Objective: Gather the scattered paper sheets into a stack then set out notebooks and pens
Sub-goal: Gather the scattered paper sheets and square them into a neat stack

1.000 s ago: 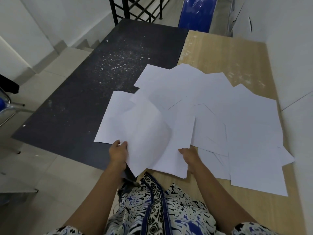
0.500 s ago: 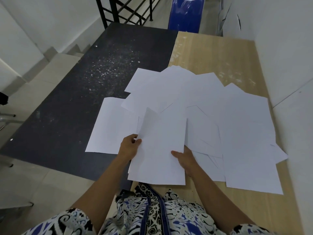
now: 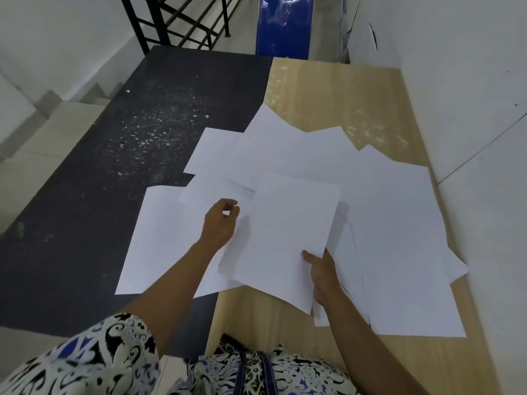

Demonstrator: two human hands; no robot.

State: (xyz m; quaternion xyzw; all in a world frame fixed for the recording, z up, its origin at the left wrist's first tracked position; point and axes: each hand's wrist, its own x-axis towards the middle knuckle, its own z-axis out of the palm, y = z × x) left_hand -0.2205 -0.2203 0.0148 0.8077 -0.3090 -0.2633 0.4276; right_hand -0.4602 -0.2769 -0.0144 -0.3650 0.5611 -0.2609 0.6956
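Several white paper sheets [image 3: 399, 223] lie scattered and overlapping across a wooden table [image 3: 342, 95] and the black table [image 3: 114, 138] joined to its left. My right hand [image 3: 323, 272] grips a gathered sheet [image 3: 288, 232] by its near right corner, thumb on top, and holds it tilted above the others. My left hand [image 3: 219, 226] is off that sheet, just to its left. Its fingers are loosely curled over a loose sheet [image 3: 159, 238], and nothing is plainly held. No notebooks or pens are in view.
A white wall [image 3: 470, 81] runs close along the wooden table's right edge. A blue chair [image 3: 282, 27] stands behind the tables, with a black railing [image 3: 176, 21] at the far left. The black table is speckled with white flecks, and steps drop away to its left.
My left hand let go of the gathered sheet's left edge and moved forward and left. My right hand lifted the sheet and carried it slightly right.
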